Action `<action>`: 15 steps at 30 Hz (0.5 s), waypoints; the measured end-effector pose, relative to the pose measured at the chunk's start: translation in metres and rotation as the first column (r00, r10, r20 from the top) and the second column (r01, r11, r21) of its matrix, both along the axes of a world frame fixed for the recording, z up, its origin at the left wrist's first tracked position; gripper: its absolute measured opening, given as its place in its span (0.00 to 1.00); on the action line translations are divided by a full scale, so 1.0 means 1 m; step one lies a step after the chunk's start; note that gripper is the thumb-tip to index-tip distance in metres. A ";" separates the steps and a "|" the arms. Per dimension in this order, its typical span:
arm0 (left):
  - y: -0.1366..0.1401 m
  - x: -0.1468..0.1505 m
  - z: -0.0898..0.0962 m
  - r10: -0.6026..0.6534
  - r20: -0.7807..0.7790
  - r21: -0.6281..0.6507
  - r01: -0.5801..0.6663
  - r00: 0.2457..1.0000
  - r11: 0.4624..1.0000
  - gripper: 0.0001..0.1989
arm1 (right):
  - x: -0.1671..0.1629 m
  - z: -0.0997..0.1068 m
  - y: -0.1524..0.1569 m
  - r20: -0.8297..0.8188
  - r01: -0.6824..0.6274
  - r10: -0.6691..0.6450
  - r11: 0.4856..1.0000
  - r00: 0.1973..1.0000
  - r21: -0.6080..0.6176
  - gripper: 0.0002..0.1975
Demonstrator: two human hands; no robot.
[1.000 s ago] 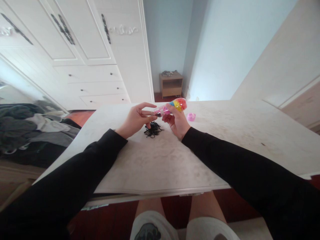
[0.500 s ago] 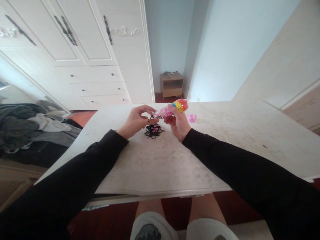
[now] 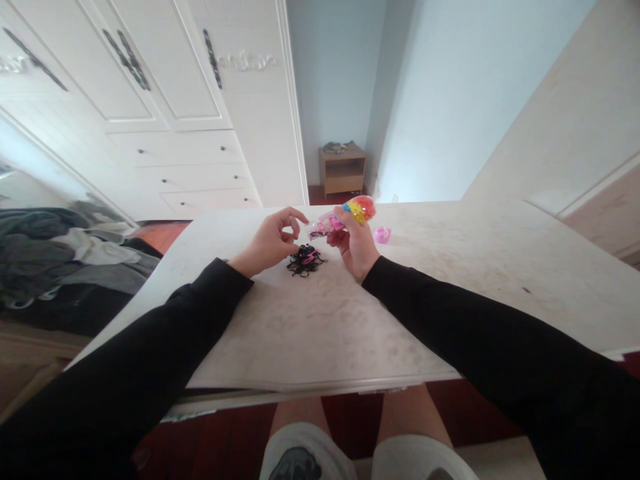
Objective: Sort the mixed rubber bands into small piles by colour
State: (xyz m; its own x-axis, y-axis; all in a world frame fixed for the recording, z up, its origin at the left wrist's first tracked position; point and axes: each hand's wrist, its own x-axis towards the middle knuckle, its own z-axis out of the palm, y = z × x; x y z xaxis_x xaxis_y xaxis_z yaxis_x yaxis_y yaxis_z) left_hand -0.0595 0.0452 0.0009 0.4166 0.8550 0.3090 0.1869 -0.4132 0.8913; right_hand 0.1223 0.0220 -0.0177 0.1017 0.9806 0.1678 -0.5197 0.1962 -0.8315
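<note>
My right hand [image 3: 357, 245] is wrapped round a clear plastic bottle [image 3: 361, 209] packed with small bands in red, yellow, blue and pink layers. The bottle lies tilted, its mouth end pointing left, and a few dark bands show among the pink ones there. Just left of that end is my left hand [image 3: 274, 239], thumb and index finger apart with nothing seen between them. Below the bottle a loose pile of black elastic hair bands [image 3: 304, 261] lies on the table, a few pink ones on top. My left thumb is close to the pile's upper edge.
A small pink cap-like piece [image 3: 383, 235] sits on the white table [image 3: 340, 333], right of my right hand. Clothes [image 3: 90, 257] are heaped to the left. Beyond the table stand a white wardrobe [image 3: 190, 153] and a small wooden nightstand [image 3: 344, 172].
My left hand has drawn slightly away from the bottle's mouth and its fingers have spread. The black band it held is no longer in its fingers. My right hand keeps its grip.
</note>
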 end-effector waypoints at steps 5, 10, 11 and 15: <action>-0.005 0.001 0.002 -0.034 0.009 -0.041 0.035 0.999 0.999 0.23 | 0.000 0.000 0.000 0.005 0.002 -0.002 1.000 1.000 -0.005 0.22; -0.007 0.001 0.004 -0.017 0.092 -0.162 0.032 0.996 0.986 0.21 | 0.000 -0.001 0.002 0.012 0.008 -0.008 1.000 1.000 -0.022 0.23; -0.007 0.002 0.004 -0.003 0.124 -0.180 0.026 0.992 0.983 0.20 | 0.000 -0.001 0.002 0.007 0.009 -0.009 1.000 1.000 -0.023 0.23; -0.006 0.003 0.002 0.043 0.277 -0.271 0.035 0.960 0.962 0.21 | 0.000 0.002 0.003 -0.046 0.025 -0.027 0.999 0.999 -0.036 0.23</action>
State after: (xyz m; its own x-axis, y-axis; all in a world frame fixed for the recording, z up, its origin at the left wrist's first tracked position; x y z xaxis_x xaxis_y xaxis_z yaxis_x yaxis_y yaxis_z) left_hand -0.0564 0.0387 0.0033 0.3443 0.9237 0.1682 -0.0829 -0.1486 0.9854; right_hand 0.1226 0.0247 -0.0160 0.1343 0.9828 0.1271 -0.5527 0.1807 -0.8135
